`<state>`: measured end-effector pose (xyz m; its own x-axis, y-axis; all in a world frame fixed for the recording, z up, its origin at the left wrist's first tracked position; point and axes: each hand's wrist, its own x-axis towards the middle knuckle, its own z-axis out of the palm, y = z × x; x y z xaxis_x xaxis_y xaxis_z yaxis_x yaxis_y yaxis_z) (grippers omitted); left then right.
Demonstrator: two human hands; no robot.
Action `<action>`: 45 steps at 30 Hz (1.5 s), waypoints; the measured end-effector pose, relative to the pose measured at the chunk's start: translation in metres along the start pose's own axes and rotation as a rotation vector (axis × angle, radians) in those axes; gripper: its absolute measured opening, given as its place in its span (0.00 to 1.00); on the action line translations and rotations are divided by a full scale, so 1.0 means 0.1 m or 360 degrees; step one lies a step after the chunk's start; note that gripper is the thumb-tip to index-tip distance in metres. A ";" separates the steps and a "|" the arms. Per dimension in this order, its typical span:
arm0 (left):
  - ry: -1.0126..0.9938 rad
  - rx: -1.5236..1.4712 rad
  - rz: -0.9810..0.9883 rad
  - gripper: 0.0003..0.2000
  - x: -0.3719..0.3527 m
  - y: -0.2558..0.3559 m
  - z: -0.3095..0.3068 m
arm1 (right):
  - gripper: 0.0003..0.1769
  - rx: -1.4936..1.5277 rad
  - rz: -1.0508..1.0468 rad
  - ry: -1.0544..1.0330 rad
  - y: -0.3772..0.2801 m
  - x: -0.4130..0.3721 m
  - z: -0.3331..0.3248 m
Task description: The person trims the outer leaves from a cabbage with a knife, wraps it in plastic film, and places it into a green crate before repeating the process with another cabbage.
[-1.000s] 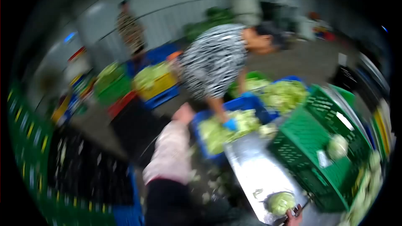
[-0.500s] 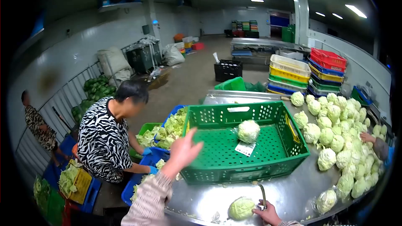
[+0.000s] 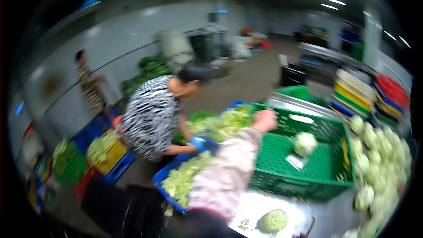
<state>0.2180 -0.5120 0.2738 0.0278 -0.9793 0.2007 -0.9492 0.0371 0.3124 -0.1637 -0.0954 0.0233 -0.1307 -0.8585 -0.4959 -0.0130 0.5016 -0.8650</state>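
Observation:
My left hand [image 3: 265, 120] reaches over the far left part of the green crate [image 3: 304, 188], close to its rim. Its fingers look curled, but blur hides whether anything is in them. Inside the crate sits one cabbage [image 3: 305, 144] in clear plastic, with a white label card [image 3: 297, 162] beside it. On the metal table in front of the crate lies another cabbage [image 3: 274, 221]. To its right a knife [image 3: 312, 225] stands up from my right hand [image 3: 303, 236], of which only a sliver shows at the bottom edge.
A pile of cabbages [image 3: 374, 163] covers the table's right side. Blue crates with loose leaves [image 3: 187, 178] stand at the left, where a co-worker [image 3: 152, 117] in a zebra-patterned top bends over. Another person [image 3: 90, 83] stands farther left. Stacked crates [image 3: 352, 92] are behind the table.
The view has swung left and blurred. My left arm has stretched farther forward over the crate, and its extended finger now looks curled. My right hand has nearly left the frame.

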 end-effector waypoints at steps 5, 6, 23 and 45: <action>0.0037 0.0196 0.0159 0.29 -0.65 -0.08 -0.24 | 0.26 -0.0598 -0.0454 0.0124 -0.35 0.06 0.39; 0.0090 0.0106 0.0215 0.28 -0.84 -0.04 -0.27 | 0.26 -0.0585 -0.0441 0.0075 -0.49 0.03 0.44; -0.0101 -0.0616 0.0446 0.40 -3.97 0.75 1.25 | 0.32 0.0026 -0.0268 -0.0187 -0.58 0.39 0.78; -0.0551 -0.3565 -0.1208 0.39 -3.66 0.29 1.76 | 0.38 0.0166 -0.0317 -0.0437 -1.31 0.19 0.57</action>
<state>0.1249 -0.1871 0.0459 -0.1878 -0.8943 -0.4061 0.8472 -0.3567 0.3938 -0.1084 -0.1836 0.1224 0.1357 -0.9421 -0.3067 0.0918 0.3202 -0.9429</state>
